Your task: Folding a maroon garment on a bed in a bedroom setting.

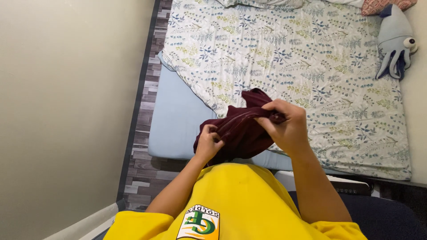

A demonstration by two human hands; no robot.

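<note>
My left hand is curled into a pinch, fingers bent inward at chest height. My right hand sits higher, fingers closed tight, forearm angled up from my body.

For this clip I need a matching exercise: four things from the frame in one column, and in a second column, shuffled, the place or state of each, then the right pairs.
Things
1. dark maroon cloth garment
2. blue-grey plush squid toy
3. white bedsheet with leaf print
4. pale blue mattress

Places or states
A. spread flat over most of the bed
B. bunched up, gripped by the left hand and the right hand
C. bare along the bed's edge nearest the wood-pattern floor
D. lying at the far corner of the bed, by the wall

Pairs: 1-B, 2-D, 3-A, 4-C
</note>
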